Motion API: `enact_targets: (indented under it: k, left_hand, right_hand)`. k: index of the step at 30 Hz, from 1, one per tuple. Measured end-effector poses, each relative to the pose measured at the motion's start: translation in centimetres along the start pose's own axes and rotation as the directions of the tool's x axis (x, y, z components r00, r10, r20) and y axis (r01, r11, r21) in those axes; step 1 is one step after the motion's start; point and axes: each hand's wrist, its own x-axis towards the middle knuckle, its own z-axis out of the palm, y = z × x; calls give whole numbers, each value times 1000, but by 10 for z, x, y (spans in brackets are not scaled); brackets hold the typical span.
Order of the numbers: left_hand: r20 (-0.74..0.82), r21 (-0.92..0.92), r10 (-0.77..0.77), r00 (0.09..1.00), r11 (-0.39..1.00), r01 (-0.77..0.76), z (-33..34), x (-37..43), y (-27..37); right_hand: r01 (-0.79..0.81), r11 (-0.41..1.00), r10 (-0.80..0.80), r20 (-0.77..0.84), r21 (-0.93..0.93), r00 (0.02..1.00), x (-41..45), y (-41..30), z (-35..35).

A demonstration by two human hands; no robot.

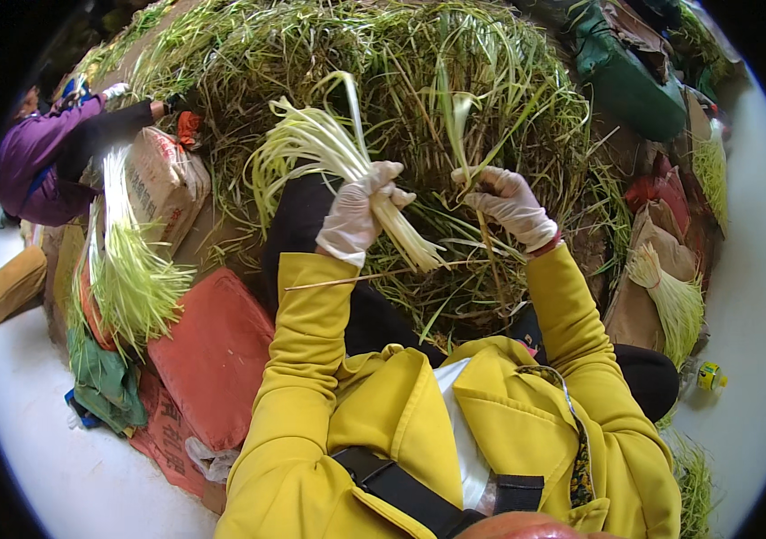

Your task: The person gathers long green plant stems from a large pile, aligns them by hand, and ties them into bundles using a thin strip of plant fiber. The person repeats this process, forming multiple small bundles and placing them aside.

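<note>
My left hand (364,214), in a thin white glove, grips a bunch of pale blanched chives (319,145). Their thick white ends (413,236) point down to the right, and the yellowish tips droop at the upper left. My gloved right hand (507,205) pinches a small tuft of green and pale leaves (460,128) between thumb and fingers. A withered brown strand (488,249) dangles below that hand. Both hands are raised over my lap, apart from each other, in front of a large heap of loose chive leaves (383,74).
Trimmed pale chives (128,256) lie at the left, near a red block-shaped bundle (214,357) and a printed sack (164,185). A person in purple (52,155) sits beyond. At right are a tied chive bunch (669,300), a green bundle (625,74) and a yellow-labelled bottle (709,376).
</note>
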Motion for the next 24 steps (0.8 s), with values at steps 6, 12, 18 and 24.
enact_targets:
  k: [6, 12, 18, 24]
  left_hand:
    - [-46, 342, 6, 999, 940, 10, 10, -5, -8]
    - [-13, 391, 17, 1000, 920, -10, 14, -9, -17]
    - [-17, 35, 269, 963, 963, -268, 4, -10, 6]
    - [-19, 142, 220, 975, 966, -215, 4, -14, 8]
  right_hand:
    - [-139, 989, 143, 98, -53, 985, -8, -3, 33]
    - [3, 997, 9, -144, 82, 990, 0, 18, 52]
    - [-265, 779, 60, -354, -568, 933, -20, 48, 14]
    - [-612, 544, 352, -506, -574, 787, -17, -1, -20]
